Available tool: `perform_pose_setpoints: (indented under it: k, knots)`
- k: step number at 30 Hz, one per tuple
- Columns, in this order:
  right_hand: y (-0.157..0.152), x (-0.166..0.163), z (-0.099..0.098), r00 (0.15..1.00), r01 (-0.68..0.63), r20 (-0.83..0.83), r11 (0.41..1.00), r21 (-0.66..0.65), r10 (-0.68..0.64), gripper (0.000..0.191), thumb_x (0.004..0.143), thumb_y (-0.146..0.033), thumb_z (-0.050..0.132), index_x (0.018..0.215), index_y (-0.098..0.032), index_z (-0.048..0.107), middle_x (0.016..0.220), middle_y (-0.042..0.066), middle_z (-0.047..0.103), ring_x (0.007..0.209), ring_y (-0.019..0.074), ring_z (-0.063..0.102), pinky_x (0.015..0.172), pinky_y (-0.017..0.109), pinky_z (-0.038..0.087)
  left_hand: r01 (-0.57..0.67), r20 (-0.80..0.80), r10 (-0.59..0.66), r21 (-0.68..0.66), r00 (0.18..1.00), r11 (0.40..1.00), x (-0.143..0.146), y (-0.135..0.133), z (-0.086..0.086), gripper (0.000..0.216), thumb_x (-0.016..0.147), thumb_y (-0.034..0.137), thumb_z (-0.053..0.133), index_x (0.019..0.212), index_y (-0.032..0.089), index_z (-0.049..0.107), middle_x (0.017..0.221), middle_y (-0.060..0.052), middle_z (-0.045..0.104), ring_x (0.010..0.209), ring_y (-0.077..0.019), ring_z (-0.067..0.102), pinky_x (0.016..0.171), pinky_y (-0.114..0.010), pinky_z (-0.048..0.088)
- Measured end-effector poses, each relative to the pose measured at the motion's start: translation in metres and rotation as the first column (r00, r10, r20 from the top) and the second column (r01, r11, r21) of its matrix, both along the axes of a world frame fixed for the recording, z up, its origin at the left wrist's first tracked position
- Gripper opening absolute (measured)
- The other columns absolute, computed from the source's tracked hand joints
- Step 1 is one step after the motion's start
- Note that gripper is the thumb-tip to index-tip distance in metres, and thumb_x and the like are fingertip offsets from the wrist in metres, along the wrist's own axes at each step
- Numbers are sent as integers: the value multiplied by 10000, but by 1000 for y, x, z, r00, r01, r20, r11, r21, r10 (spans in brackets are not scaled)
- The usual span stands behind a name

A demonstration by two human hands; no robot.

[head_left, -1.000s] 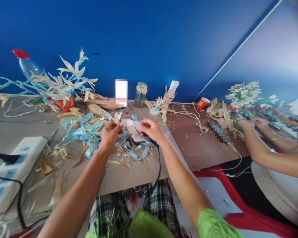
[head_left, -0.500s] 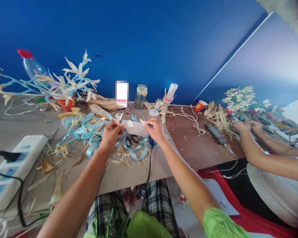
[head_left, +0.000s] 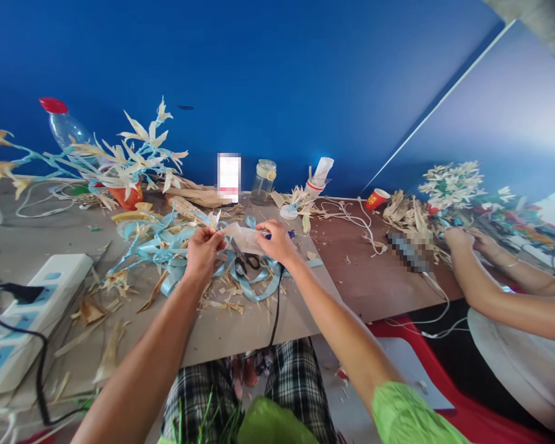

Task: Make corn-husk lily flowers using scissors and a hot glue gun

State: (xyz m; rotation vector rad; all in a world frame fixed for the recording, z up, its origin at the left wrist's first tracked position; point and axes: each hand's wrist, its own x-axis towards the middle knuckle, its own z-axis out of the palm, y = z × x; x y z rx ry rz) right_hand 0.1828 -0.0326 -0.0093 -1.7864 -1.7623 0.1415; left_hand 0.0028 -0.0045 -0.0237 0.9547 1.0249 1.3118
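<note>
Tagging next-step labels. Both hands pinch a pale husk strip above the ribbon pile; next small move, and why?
Likely pull the husk strip taut and flatten it: the left hand pinches one end, the right hand the other, and it spans between them. The right hand also seems to grip a blue corded tool; the scissors lie on the ribbon below.

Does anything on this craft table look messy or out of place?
Yes. Dry husk scraps litter the table around a tangle of blue ribbon, and black scissors lie half buried in it, just below the left hand and right hand that pinch a pale husk piece.
</note>
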Motion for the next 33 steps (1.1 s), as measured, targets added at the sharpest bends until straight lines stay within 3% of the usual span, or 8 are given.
perform_pose_setpoints:
  k: [5,10,16,20,23,27,29,33]
  knots:
    - [26,-24,-4,969,-79,224,989,-126,106,305,826,-221,489,1099,-165,613,1134,82,619,1077,203,506,966,330,351,-61,-26,61,19,998,998,-2,2,1,244,620,262,682,695,166,470,536,73,484,460,-62,483,503,-193,386]
    - [39,-41,-11,894,-167,368,952,-256,255,357,764,-141,510,1109,-145,599,1119,117,624,1111,258,476,958,402,329,-107,26,107,27,994,994,-5,5,-3,241,611,254,678,689,167,468,545,72,491,465,-58,484,510,-192,382]
    - [42,-44,-10,867,-81,441,939,-334,232,294,794,-166,468,1047,-156,617,1086,150,627,1097,291,491,936,427,328,-106,-5,106,25,994,994,-5,7,-6,231,633,273,670,673,168,468,531,66,487,462,-59,477,504,-192,366]
    - [47,-40,-8,917,-11,365,927,-374,159,243,774,-165,489,956,-187,648,1005,105,667,1033,261,543,888,382,371,-100,-5,100,4,995,995,-4,5,-4,226,638,260,664,665,171,459,534,63,485,463,-64,482,495,-191,363]
    - [53,-34,-6,977,34,208,929,-368,47,191,734,-166,519,854,-216,659,953,59,675,918,213,582,791,316,410,-102,-22,101,-9,995,995,-4,3,-1,212,648,252,653,667,175,457,512,65,473,456,-68,479,480,-187,346]
    - [60,-19,0,973,56,-199,960,-275,-114,100,672,-167,522,705,-199,611,699,-6,631,675,142,561,641,246,408,-103,-55,102,-5,993,995,-4,2,0,208,656,256,644,652,177,451,490,62,472,447,-70,466,472,-185,340]
    - [61,-11,5,884,78,-444,983,-167,-145,53,654,-200,526,670,-185,574,630,-27,580,613,120,529,602,230,400,-97,-84,97,-1,992,995,-5,3,-1,203,660,267,641,655,175,460,483,58,479,445,-71,463,474,-187,346]
    - [51,-5,14,579,55,-810,996,-75,-93,135,598,-254,590,697,-173,545,596,-51,532,557,87,494,579,215,395,-81,-99,79,-18,992,997,-5,3,-5,222,643,292,664,669,167,483,502,57,495,458,-74,486,502,-196,379]
